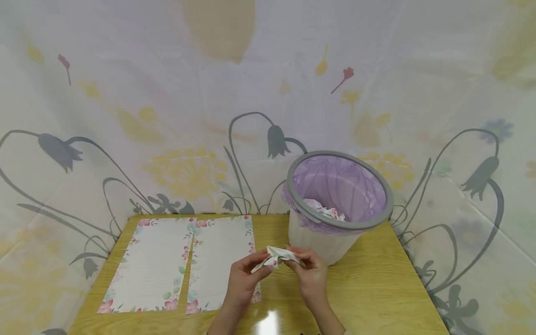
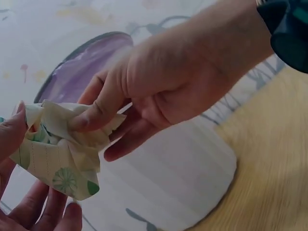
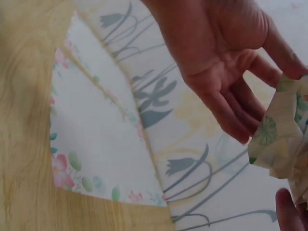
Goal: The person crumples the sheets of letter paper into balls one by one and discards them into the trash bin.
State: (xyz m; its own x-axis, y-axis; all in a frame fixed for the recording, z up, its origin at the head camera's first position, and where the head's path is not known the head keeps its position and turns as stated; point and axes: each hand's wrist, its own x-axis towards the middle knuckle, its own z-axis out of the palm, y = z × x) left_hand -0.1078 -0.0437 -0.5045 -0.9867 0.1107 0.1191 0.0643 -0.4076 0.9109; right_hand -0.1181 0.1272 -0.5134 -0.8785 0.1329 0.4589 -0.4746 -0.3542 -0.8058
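A crumpled sheet of floral-bordered paper (image 1: 276, 257) is held between both hands above the table. My left hand (image 1: 244, 280) pinches its left end between thumb and fingers. At the other end, my right hand (image 1: 311, 275) grips it with the thumb on top. In the left wrist view the balled paper (image 2: 72, 149) shows folds, ruled lines and a green printed flower, with the right hand (image 2: 163, 77) across from the camera. The right wrist view has the left hand (image 3: 226, 62) at the paper's edge.
Two flat floral-bordered sheets, a left one (image 1: 146, 265) and a right one (image 1: 222, 260), lie side by side on the wooden table (image 1: 377, 288). A white bin (image 1: 318, 242) with a grey rim and purple liner stands at right, crumpled paper (image 1: 324, 210) inside. Flower-printed cloth hangs behind.
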